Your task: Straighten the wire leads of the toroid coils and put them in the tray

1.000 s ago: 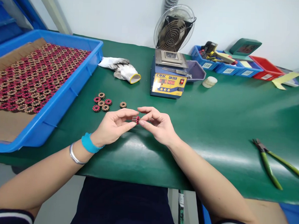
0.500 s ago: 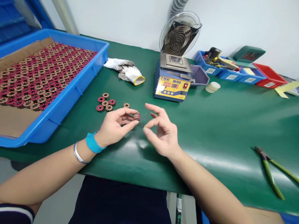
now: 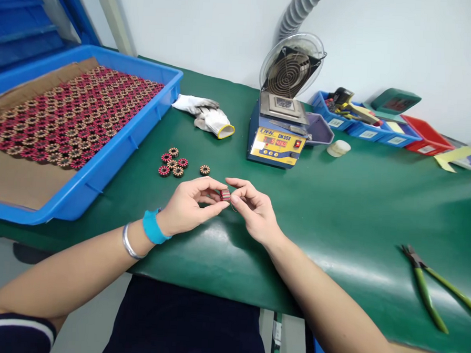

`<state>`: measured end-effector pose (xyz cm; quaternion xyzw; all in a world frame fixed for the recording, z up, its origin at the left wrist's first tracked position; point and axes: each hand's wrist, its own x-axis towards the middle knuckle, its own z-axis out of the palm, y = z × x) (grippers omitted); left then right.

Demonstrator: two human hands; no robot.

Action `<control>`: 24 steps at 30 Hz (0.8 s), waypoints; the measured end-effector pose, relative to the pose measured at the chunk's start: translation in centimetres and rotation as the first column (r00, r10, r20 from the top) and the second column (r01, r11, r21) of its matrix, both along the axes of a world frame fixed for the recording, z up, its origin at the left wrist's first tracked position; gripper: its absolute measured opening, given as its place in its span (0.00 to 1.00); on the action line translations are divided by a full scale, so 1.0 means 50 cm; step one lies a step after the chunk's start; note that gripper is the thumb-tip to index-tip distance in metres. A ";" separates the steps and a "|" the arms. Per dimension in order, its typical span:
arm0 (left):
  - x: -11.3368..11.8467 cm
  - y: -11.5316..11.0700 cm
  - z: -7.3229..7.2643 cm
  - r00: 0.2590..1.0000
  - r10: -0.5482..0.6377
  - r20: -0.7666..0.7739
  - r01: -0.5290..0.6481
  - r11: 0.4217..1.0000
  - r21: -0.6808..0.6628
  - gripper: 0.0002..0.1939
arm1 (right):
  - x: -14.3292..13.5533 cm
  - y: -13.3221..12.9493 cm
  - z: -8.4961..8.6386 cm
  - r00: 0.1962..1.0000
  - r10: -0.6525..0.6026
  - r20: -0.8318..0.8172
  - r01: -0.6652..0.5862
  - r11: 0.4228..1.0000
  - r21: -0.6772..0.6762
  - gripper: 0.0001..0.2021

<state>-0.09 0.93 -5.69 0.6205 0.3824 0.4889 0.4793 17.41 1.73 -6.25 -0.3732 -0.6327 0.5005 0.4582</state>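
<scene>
My left hand (image 3: 192,206) is closed on a small motor stator (image 3: 224,195) with red end faces, gripping it between thumb and fingers above the green mat. Close against its right side, my right hand (image 3: 257,209) pinches the stator's thin wire leads (image 3: 234,208) between thumb and forefinger. The fingers mostly hide the wires. Beyond the left hand, a lone copper-coloured stator (image 3: 205,170) lies flat, and several red and copper stators (image 3: 172,164) form a loose cluster to its left.
A blue tray (image 3: 160,96) full of stators stands at left. White gloves (image 3: 207,117) lie behind, beside a solder pot (image 3: 274,147) with digital display. Small bins (image 3: 366,132) and a round white container (image 3: 338,148) sit at back right. Green-handled cutters (image 3: 425,284) lie at right.
My right hand has moved in to the stator, its spread fingers now closed into a pinch at the wires. The view has shifted slightly.
</scene>
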 end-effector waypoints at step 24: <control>-0.003 0.004 0.003 0.992 -0.059 0.109 0.062 0.998 -0.022 0.12 | 0.005 0.013 0.012 0.947 -0.171 -0.273 0.085 0.950 -0.300 0.13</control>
